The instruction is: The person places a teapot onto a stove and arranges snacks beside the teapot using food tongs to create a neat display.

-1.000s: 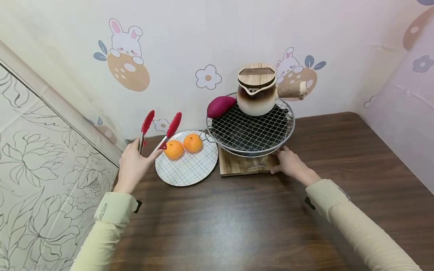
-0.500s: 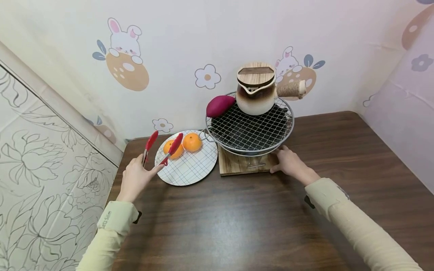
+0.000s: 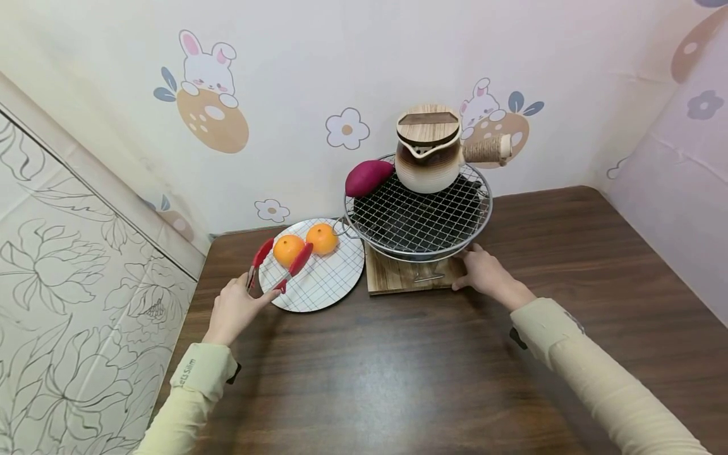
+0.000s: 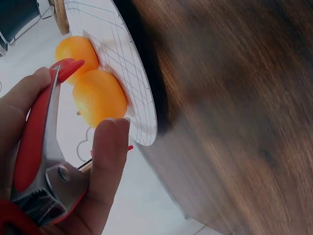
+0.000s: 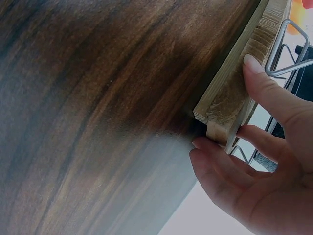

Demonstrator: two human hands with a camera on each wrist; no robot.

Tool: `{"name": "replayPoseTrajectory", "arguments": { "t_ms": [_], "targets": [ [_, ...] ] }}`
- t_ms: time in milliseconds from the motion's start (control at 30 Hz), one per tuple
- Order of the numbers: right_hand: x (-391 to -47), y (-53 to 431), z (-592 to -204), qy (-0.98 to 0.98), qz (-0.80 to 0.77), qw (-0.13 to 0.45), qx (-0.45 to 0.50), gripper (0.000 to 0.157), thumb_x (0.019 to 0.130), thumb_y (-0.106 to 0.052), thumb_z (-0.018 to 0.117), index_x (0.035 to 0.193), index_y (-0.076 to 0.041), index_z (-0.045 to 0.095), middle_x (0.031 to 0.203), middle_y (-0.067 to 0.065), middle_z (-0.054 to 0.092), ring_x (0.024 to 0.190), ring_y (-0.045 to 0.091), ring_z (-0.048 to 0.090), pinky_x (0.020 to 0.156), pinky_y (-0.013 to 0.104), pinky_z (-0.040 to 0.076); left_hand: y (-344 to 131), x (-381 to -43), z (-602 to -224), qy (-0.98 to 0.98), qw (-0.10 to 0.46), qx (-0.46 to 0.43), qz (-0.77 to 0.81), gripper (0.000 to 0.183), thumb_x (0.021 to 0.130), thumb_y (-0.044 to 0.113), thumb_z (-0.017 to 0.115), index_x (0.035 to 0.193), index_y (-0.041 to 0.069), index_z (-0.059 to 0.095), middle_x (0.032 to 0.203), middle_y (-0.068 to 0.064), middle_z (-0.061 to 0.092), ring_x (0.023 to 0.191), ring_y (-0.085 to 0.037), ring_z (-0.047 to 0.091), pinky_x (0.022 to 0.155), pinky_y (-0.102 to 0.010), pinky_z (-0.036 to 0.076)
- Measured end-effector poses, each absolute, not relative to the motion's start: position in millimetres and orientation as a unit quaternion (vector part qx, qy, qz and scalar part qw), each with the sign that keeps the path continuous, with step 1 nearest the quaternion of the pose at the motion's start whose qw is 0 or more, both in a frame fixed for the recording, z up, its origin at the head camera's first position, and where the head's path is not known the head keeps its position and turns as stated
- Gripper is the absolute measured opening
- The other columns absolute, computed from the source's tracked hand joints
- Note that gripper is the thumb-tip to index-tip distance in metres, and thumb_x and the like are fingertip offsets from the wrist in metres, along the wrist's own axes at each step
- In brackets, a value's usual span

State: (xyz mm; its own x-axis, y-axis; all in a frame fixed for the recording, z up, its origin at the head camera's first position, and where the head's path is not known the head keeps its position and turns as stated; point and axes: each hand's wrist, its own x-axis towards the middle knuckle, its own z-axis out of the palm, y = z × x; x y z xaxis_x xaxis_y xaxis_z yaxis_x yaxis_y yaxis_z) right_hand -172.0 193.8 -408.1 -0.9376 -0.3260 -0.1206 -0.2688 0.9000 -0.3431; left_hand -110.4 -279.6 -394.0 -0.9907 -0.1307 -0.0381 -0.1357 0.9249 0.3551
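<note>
My left hand [image 3: 236, 309] holds a pair of red-tipped tongs [image 3: 299, 260] with their arms spread apart. The tongs' tips stand on either side of the left orange [image 3: 287, 250]. A second orange [image 3: 322, 239] sits just right of it, both on a round white plate [image 3: 321, 292] with a blue grid. In the left wrist view, the thumb and fingers lie along the tongs' metal arms [image 4: 54, 122]. My right hand [image 3: 486, 275] grips the front right corner of a wooden board [image 3: 392, 276]; in the right wrist view the thumb presses the board's edge [image 5: 234, 93].
On the board stands a round grill with a wire rack [image 3: 421, 224]. It carries a purple sweet potato [image 3: 368, 178] and a lidded pot [image 3: 428, 174] with a rope-wrapped side handle [image 3: 483, 151]. A patterned wall [image 3: 284, 126] rises behind the brown table [image 3: 364, 373].
My left hand has come down and toward me, lowering the spread tongs from above the plate's left side to around the left orange. My right hand stays at the board.
</note>
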Motion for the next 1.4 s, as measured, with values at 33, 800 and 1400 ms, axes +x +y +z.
{"name": "replayPoseTrajectory", "arguments": {
  "t_ms": [33, 800, 1400],
  "targets": [
    [-171.9, 193.7, -408.0, 0.971, -0.164, 0.089, -0.152, 0.084, 0.072, -0.026, 0.083, 0.138, 0.008, 0.044, 0.126, 0.039, 0.047, 0.109, 0.051, 0.052, 0.085, 0.06, 0.048, -280.2, -110.4, -394.3, 0.981, 0.008, -0.067, 0.18, 0.081, 0.08, 0.065, 0.064, 0.122, -0.003, 0.055, 0.107, -0.023, 0.061, 0.097, -0.045, 0.062, 0.082, -0.058, 0.049],
    [-171.8, 194.3, -408.8, 0.969, -0.171, 0.089, -0.151, 0.084, 0.072, -0.027, 0.083, 0.138, 0.008, 0.044, 0.126, 0.039, 0.047, 0.108, 0.051, 0.053, 0.085, 0.061, 0.048, -280.3, -112.5, -396.5, 0.983, 0.034, -0.06, 0.169, 0.091, 0.083, 0.058, 0.065, 0.14, -0.009, 0.041, 0.131, -0.032, 0.053, 0.109, -0.055, 0.056, 0.091, -0.061, 0.047],
    [-171.1, 194.2, -408.5, 0.969, -0.173, 0.084, -0.154, 0.082, 0.072, -0.025, 0.083, 0.137, 0.008, 0.045, 0.121, 0.037, 0.05, 0.106, 0.049, 0.053, 0.084, 0.061, 0.048, -282.1, -113.0, -401.9, 0.985, 0.025, -0.05, 0.166, 0.086, 0.085, 0.052, 0.066, 0.138, -0.012, 0.042, 0.132, -0.035, 0.052, 0.115, -0.055, 0.053, 0.093, -0.063, 0.046]
  ]
}}
